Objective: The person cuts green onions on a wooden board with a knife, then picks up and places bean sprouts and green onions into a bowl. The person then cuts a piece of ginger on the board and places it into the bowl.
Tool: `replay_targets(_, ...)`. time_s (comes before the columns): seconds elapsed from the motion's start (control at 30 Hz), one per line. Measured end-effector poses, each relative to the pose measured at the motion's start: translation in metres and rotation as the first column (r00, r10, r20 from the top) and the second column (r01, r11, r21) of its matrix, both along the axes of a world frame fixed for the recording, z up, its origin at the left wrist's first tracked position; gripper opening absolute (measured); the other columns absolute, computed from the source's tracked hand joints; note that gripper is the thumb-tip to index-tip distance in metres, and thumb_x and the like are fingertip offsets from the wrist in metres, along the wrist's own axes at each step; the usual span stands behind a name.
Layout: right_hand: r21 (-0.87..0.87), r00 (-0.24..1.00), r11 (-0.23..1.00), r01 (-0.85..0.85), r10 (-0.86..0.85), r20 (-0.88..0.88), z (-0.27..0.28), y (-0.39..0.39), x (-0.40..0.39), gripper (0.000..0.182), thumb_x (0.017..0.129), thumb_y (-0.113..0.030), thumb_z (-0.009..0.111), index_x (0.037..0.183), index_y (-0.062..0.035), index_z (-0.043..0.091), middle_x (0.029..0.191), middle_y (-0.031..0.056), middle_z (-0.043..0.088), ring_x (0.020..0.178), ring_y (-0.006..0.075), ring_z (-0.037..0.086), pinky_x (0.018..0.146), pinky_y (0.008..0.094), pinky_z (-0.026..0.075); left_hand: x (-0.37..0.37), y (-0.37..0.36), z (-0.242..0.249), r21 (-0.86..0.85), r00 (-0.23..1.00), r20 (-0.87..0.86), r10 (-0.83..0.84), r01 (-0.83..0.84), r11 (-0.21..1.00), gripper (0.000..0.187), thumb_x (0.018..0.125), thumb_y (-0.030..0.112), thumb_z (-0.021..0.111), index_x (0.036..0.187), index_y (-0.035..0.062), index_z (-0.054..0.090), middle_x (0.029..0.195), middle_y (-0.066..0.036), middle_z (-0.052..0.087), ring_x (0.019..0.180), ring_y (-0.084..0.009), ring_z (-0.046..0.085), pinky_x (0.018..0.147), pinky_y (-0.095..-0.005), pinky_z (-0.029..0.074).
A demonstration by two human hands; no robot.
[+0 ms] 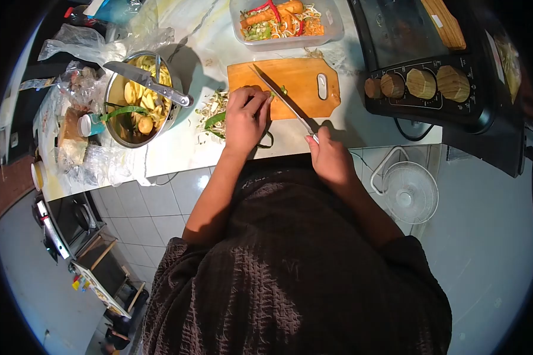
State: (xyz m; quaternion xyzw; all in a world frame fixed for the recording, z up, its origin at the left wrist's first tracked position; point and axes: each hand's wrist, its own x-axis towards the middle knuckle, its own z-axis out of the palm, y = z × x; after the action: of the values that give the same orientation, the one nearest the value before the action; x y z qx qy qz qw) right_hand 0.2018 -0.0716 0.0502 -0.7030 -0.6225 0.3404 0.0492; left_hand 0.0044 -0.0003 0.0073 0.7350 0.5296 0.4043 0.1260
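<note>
Two hands at work in the head view, and the knife [281, 97] is centre stage, slanting over the wooden cutting board [305, 71]! The right hand [330, 155] grips its handle just beyond the board's near edge, probably because that leaves the whole blade over the wood. Look at the line: the long axis runs diagonally, handle near the body and to the right, tip pointing away and leftward, close to the board's far edge. Small green pieces [283, 90] sit right beside the blade.

Over on the board's left side, the left hand [247, 121] curls its fingers, perhaps to steady something green; what lies beneath is hidden, so I can't tell whether it grasps anything. Bean sprouts [209, 105] lie on the counter just left, presumably within easy reach. Farther left, a second knife [137, 77] bridges the metal pot's rim [137, 146], seemingly parked out of the way.
</note>
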Motion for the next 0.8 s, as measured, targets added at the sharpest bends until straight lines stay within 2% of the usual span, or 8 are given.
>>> replay_targets(0.17,-0.026,0.998,0.999,-0.028,0.029,0.056,-0.001,0.004,0.000,0.033,0.099,-0.034,0.055,0.099,-0.0020,0.047,0.073,0.0265,0.065,0.074,0.0480,0.065,0.064,0.0553,0.051,-0.001,0.000,-0.001,-0.014,1.000,-0.004,-0.003,0.003,1.000,0.009,0.080,0.005,0.076,0.086,0.0019,0.071,0.088,-0.011,0.063,0.086,-0.0293,0.060,0.076,-0.0384,0.049)
replay_targets(0.4,-0.061,0.998,0.996,-0.061,0.063,0.020,-0.010,0.011,0.003,0.034,0.099,-0.033,0.056,0.101,-0.0004,0.046,0.075,0.0274,0.066,0.075,0.0482,0.065,0.066,0.0551,0.052,-0.002,0.003,-0.002,-0.018,1.000,0.018,-0.023,0.023,1.000,0.009,0.079,0.004,0.076,0.085,0.0004,0.070,0.088,-0.011,0.062,0.088,-0.0299,0.060,0.077,-0.0384,0.049)
replay_targets(0.63,-0.017,0.997,0.998,-0.058,0.059,0.049,-0.006,0.002,0.010,0.033,0.099,-0.031,0.057,0.101,0.0000,0.046,0.075,0.0288,0.065,0.075,0.0491,0.065,0.065,0.0567,0.051,0.000,-0.001,-0.002,-0.016,1.000,0.009,0.005,-0.005,1.000,0.009,0.079,0.003,0.076,0.086,0.0002,0.070,0.089,-0.012,0.062,0.089,-0.0306,0.059,0.078,-0.0399,0.048)
replay_targets(0.8,-0.008,0.999,1.000,-0.027,0.027,0.039,0.002,-0.011,0.021,0.032,0.098,-0.031,0.057,0.099,-0.0015,0.046,0.075,0.0287,0.065,0.076,0.0494,0.064,0.064,0.0569,0.050,0.000,-0.004,0.000,-0.019,1.000,-0.017,0.010,-0.010,1.000,0.014,0.079,0.003,0.076,0.092,0.0009,0.070,0.093,-0.011,0.063,0.093,-0.0312,0.059,0.082,-0.0396,0.048)
